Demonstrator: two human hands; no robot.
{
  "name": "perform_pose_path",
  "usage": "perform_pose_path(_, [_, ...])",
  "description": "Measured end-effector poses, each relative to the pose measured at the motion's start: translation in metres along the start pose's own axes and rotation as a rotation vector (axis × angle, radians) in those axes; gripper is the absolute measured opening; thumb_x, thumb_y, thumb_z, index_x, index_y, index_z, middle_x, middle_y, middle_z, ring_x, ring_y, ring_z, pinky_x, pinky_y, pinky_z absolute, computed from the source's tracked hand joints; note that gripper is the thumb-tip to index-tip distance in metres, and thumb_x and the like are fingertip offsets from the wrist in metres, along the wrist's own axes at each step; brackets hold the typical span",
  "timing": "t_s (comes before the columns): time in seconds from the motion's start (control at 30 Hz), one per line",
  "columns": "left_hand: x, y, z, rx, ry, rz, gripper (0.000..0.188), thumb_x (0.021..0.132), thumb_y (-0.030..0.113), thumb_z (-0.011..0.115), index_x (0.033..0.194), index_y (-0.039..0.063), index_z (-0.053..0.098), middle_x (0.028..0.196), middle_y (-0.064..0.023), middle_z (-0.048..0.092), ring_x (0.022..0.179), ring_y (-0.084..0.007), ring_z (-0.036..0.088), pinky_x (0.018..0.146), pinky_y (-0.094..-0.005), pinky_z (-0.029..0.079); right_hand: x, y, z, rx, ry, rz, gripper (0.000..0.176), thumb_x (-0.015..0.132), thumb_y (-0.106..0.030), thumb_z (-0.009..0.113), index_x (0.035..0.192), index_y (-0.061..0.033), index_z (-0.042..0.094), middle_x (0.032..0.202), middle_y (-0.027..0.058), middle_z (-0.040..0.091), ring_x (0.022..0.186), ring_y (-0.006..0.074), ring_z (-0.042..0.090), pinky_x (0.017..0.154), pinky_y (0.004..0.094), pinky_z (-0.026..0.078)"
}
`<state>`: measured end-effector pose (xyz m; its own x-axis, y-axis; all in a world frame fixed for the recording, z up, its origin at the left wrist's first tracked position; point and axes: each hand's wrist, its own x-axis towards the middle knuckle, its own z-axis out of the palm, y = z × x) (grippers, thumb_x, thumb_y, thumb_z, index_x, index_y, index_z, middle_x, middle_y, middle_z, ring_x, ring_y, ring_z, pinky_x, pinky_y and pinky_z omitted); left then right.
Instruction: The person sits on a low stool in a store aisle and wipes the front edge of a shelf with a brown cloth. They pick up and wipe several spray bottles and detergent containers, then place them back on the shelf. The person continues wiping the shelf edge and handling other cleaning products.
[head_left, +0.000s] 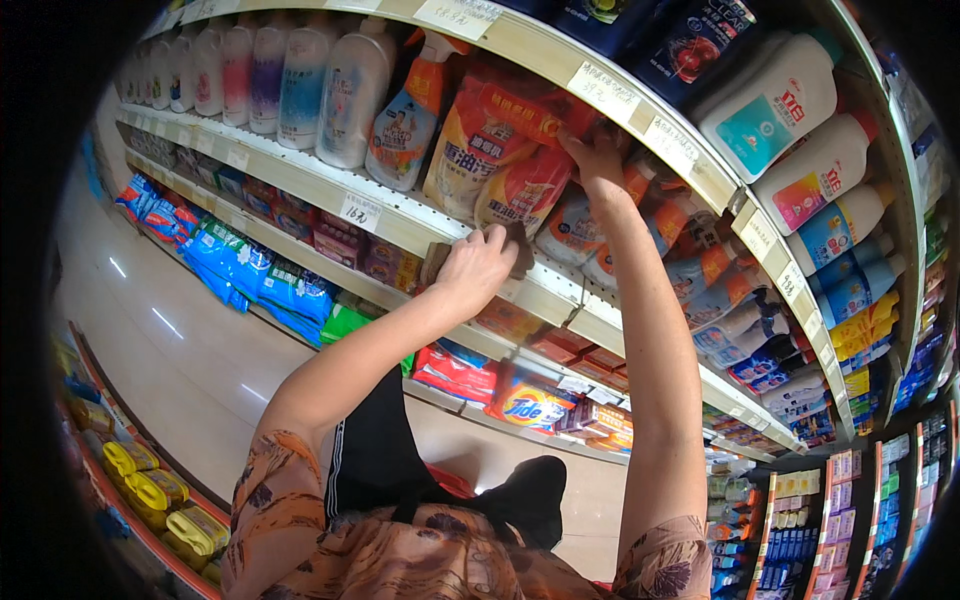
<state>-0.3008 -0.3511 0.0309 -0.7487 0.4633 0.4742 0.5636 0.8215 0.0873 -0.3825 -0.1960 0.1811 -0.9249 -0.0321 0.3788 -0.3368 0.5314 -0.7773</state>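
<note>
My left hand (480, 266) grips a brown cloth (519, 251) and presses it on the front edge of the middle shelf (405, 219). Farther back, my right hand (596, 161) reaches in at the right side of a red and yellow cleaner pouch (529, 184). Its fingers rest on the red upper part of the packs, and some fingertips are hidden there. A larger pouch of the same kind (465, 142) stands just left of it. Spray bottles with orange tops flank the pouches: an orange and blue one (409, 124) at left, another (574, 229) under my right forearm.
White bottles (352, 94) line the shelf to the left. Above hangs the edge of the upper shelf (600, 94) with price tags, carrying large detergent bottles (780, 105). Detergent bags (225, 251) fill the bottom shelf. Another shelf with yellow bottles (157, 487) stands across the tiled aisle.
</note>
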Motion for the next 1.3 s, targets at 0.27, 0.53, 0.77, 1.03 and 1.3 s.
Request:
perform_pose_path(0.27, [0.045, -0.032, -0.062, -0.077, 0.682, -0.064, 0.04, 0.087, 0.002, 0.054, 0.125, 0.014, 0.06, 0.108, -0.0181, 0.052, 0.086, -0.0339, 0.062, 0.07, -0.0426, 0.054, 0.003, 0.016, -0.002, 0.049, -0.036, -0.031, 0.052, 0.092, -0.034, 0.067, 0.13, -0.0019, 0.054, 0.125, 0.0117, 0.06, 0.109, 0.0227, 0.059, 0.09, 0.034, 0.049])
perform_pose_path(0.53, [0.039, -0.016, -0.03, -0.085, 0.433, -0.055, 0.049, 0.083, 0.002, 0.057, 0.131, 0.014, 0.057, 0.109, -0.0183, 0.05, 0.089, -0.0367, 0.062, 0.072, -0.0448, 0.056, 0.008, 0.026, -0.007, -0.101, 0.016, -0.102, 0.054, 0.094, -0.039, 0.062, 0.131, -0.0002, 0.052, 0.124, 0.0151, 0.061, 0.112, 0.0243, 0.057, 0.098, 0.0333, 0.042])
perform_pose_path(0.77, [-0.007, -0.043, -0.016, -0.154, 0.008, -0.043, 0.052, 0.081, 0.001, 0.06, 0.13, 0.017, 0.06, 0.119, -0.0186, 0.052, 0.091, -0.0376, 0.064, 0.074, -0.0462, 0.056, -0.001, 0.009, 0.002, -0.052, 0.008, -0.089, 0.057, 0.096, -0.04, 0.061, 0.136, -0.0026, 0.049, 0.131, 0.0159, 0.057, 0.119, 0.0248, 0.053, 0.103, 0.0338, 0.038])
perform_pose_path(1.03, [0.029, -0.085, -0.067, -0.143, 0.591, -0.216, 0.051, 0.083, 0.002, 0.065, 0.131, 0.016, 0.057, 0.111, -0.0192, 0.052, 0.088, -0.0387, 0.064, 0.072, -0.045, 0.057, 0.002, 0.014, 0.002, -0.112, -0.033, -0.062, 0.058, 0.096, -0.039, 0.06, 0.138, -0.0017, 0.047, 0.135, 0.0152, 0.056, 0.121, 0.0253, 0.053, 0.104, 0.0341, 0.038])
perform_pose_path(1.3, [-0.001, -0.083, -0.005, -0.071, 0.22, -0.228, 0.056, 0.081, 0.001, 0.062, 0.133, 0.018, 0.056, 0.111, -0.0189, 0.049, 0.09, -0.0397, 0.062, 0.073, -0.048, 0.056, 0.007, 0.027, 0.001, -0.117, 0.035, -0.047, 0.056, 0.094, -0.039, 0.062, 0.135, -0.0007, 0.051, 0.134, 0.0177, 0.056, 0.121, 0.0273, 0.054, 0.104, 0.0353, 0.039])
